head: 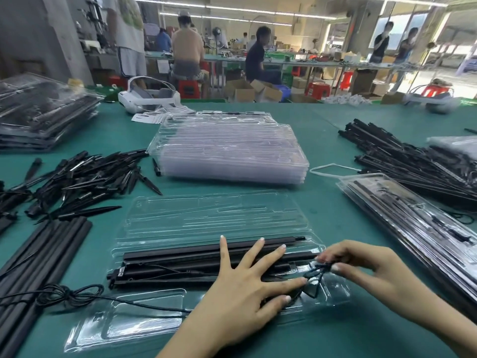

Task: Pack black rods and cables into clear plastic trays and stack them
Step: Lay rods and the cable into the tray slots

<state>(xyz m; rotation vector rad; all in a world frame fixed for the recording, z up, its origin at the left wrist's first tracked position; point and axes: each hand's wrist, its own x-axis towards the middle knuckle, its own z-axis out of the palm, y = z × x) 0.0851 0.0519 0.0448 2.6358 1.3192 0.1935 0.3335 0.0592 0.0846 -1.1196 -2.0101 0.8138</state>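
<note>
Open clear tray [214, 223] lies flat on the green table [325, 140], hinged lid half toward the far side, filled half nearest the person. Black rods [180, 257] sit side by side lengthwise in the near half, a thin cable running along them. Left hand [240, 293] is flat on the rods, fingers straight and spread, pressing down, gripping nothing. Right hand [361, 264] is at the tray's right end, thumb and fingertips pinching a small bundled black cable [316, 276] just above a tray pocket; can't tell if the bundle is seated in the pocket. Another loose cable [69, 294] coils at the near left and trails across the tray's front edge toward the left wrist. Stack of empty trays [232, 148] sits directly behind the open tray. Pile of black spikes [85, 177] to the left, loose rods [38, 257] at near left. Filled trays stacked at far left [38, 112]; one packed tray [413, 220] at right, beside a heap of rods [402, 161]. White headset [148, 95] at the far table edge. Other workers [258, 55] sit at benches behind.
</note>
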